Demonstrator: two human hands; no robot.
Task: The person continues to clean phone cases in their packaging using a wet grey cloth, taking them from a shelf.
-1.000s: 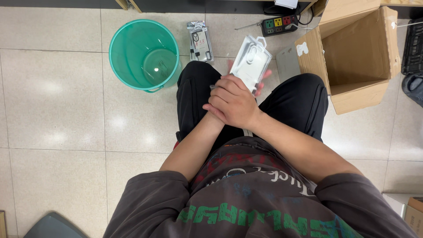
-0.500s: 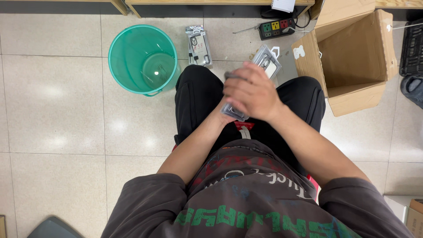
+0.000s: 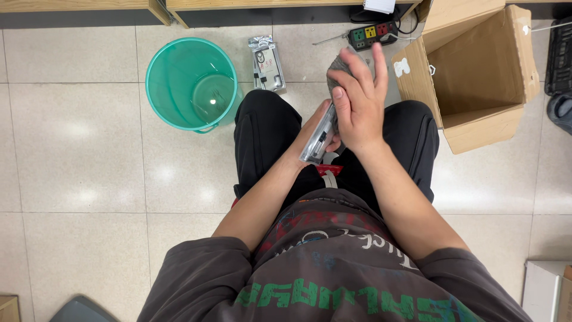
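Observation:
I sit with both hands raised above my black-trousered knees. My left hand (image 3: 317, 117) grips a flat silvery packet (image 3: 316, 142) that is turned edge-on to the camera. My right hand (image 3: 359, 102) lies flat against the packet's far side, fingers stretched upward and thumb hooked over its edge. The packet's grey upper end (image 3: 337, 64) sticks out above the right fingers. Most of my left hand is hidden behind the packet and the right hand.
A green plastic bucket (image 3: 179, 89) stands on the tiled floor at my left knee. A second silvery packet (image 3: 268, 56) lies beside it. An open cardboard box (image 3: 482, 119) stands to the right, with a power strip (image 3: 372, 34) behind it. A white box (image 3: 545, 289) lies at the lower right.
Both hands have lifted from my lap toward the camera. The packet, seen flat before, has been turned on edge between the palms.

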